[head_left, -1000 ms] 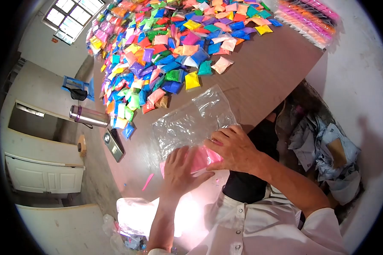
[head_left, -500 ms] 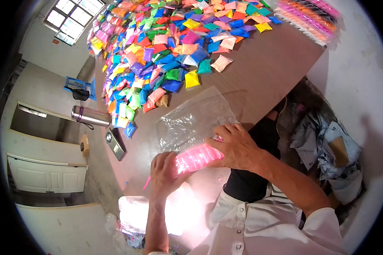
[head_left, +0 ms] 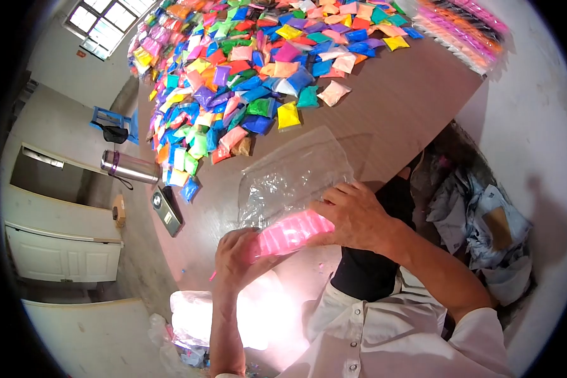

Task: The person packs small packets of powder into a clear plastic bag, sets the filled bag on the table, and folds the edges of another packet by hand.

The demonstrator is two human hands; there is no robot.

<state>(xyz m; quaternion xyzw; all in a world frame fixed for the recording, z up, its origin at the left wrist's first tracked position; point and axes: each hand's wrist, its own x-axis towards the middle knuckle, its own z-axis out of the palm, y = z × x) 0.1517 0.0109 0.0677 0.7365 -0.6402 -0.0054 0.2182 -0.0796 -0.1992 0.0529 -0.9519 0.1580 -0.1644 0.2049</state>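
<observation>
A bright pink, ribbed bundle (head_left: pixel 290 235) lies between my hands, inside or under the near end of a clear plastic bag (head_left: pixel 296 167). I cannot tell its exact kind. My left hand (head_left: pixel 236 255) has its fingers curled round the left end of the bundle. At the other end, my right hand (head_left: pixel 356 217) grips it from above, with the thumb on the near side. The bag's wide flat part stretches away across the brown table (head_left: pixel 416 101), slightly wrinkled and see-through.
Many small coloured packets (head_left: pixel 252 88) are heaped over the far side of the table. Long striped bundles (head_left: pixel 463 31) lie at the far right corner. A steel flask (head_left: pixel 132 167) and a dark boxy device (head_left: pixel 167 211) are at the left edge. Crumpled wrappings (head_left: pixel 479 220) fill the floor at right.
My left hand has shifted slightly left and its fingers lie more over the bundle's end. My right hand keeps its grip, a little further right. The view has moved slightly.
</observation>
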